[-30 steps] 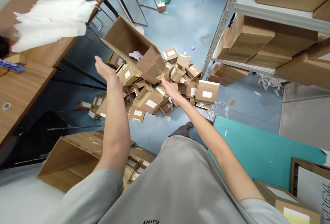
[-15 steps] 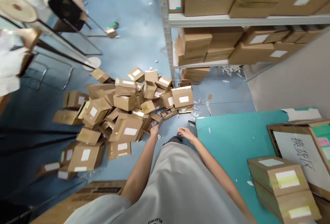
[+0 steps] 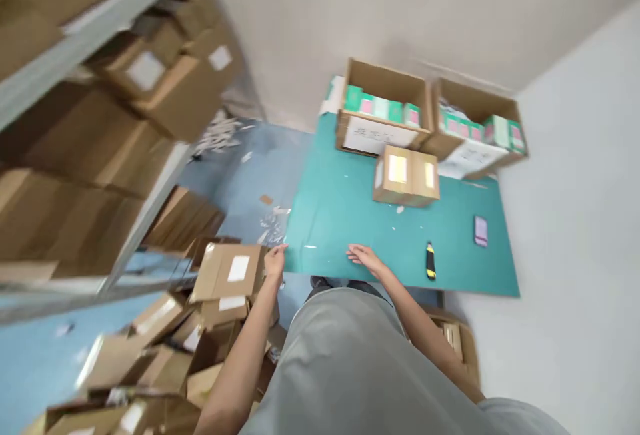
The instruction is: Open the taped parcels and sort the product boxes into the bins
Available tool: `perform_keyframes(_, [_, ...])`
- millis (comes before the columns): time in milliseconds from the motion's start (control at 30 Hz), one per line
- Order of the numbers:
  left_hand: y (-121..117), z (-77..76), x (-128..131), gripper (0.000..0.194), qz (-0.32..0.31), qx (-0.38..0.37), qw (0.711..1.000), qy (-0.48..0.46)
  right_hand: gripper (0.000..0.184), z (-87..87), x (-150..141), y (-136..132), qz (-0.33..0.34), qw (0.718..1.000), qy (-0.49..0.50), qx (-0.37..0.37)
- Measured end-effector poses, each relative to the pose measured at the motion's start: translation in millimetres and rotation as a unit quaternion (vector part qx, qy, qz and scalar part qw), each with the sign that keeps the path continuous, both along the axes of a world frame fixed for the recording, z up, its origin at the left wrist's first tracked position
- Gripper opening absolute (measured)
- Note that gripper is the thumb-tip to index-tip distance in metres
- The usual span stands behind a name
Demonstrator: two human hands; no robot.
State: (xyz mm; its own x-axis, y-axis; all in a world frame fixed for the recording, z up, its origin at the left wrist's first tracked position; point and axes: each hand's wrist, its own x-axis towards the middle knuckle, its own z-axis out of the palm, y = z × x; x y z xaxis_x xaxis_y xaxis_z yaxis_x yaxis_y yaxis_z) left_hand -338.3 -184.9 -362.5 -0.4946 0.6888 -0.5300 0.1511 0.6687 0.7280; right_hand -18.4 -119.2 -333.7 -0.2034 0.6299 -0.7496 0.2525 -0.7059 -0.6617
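My left hand [image 3: 275, 261] is at the front left corner of the teal-topped table [image 3: 325, 215], its fingers curled in and holding nothing that I can see. Over the table's front edge, my right hand [image 3: 364, 256] hangs with its fingers loosely stretched and nothing in them. Farther back on the table stand two taped cardboard boxes [image 3: 406, 177] side by side, with pale yellow labels. To the right of my right hand lies a black and yellow box cutter [image 3: 431, 261]. A phone [image 3: 481, 231] rests near the right edge.
Two open cartons, a left one [image 3: 390, 78] and a right one [image 3: 480, 107], hold small green and white boxes at the back of the table. Cardboard boxes [image 3: 233, 271] are heaped on the floor at left, beside a loaded metal shelf [image 3: 150, 205]. Walls stand behind and right.
My view has turned right, from the floor heap to the table. Both hands have come round with my body, and the right one is now over the table's front edge.
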Motion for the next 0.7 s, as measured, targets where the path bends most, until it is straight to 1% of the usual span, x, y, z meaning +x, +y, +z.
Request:
perform_keyframes(33, [23.1,2.6,8.4,0.042,-0.021,0.001,1.0,0.006,0.023,1.1,13.0,-2.7,-0.046,0.999,0.003,0.003])
perform_keyframes(100, [65.4,8.2,35.1,0.044,-0.064,0.008,0.998,0.002,0.024,4.6,37.9,-12.8,-0.126,0.992,0.008,0.006])
perform_keyframes(200, [113.3,16.8,90.6,0.044,-0.141,0.028,0.989,-0.026,0.026,12.2,70.8,-36.1,-0.218,0.976,0.02,0.007])
perform_keyframes(300, [140.7,23.4,146.9,0.04,-0.202,0.045,0.977,-0.062,0.028,19.3,98.0,-57.5,-0.281,0.959,0.027,0.021])
perform_keyframes(333, [145.7,24.8,163.3,0.038,-0.215,0.05,0.973,-0.072,0.03,20.7,106.2,-61.6,-0.291,0.956,0.024,0.031])
perform_keyframes(400, [151.3,26.0,191.2,0.035,-0.233,0.059,0.967,-0.089,0.037,21.3,122.1,-61.9,-0.289,0.956,-0.005,0.049])
perform_keyframes(467, [153.2,25.7,213.4,0.03,-0.238,0.069,0.964,-0.102,0.047,19.4,138.1,-48.8,-0.274,0.958,-0.055,0.06])
perform_keyframes(533, [154.9,24.7,232.2,0.026,-0.23,0.077,0.964,-0.11,0.06,16.1,153.9,-21.2,-0.258,0.958,-0.1,0.072])
perform_keyframes(600, [159.0,24.1,249.7,0.022,-0.213,0.087,0.966,-0.114,0.078,13.9,167.9,19.3,-0.247,0.957,-0.121,0.094])
perform_keyframes(700, [171.0,26.2,275.1,0.018,-0.186,0.107,0.969,-0.121,0.099,17.3,181.0,94.6,-0.198,0.95,-0.18,0.159])
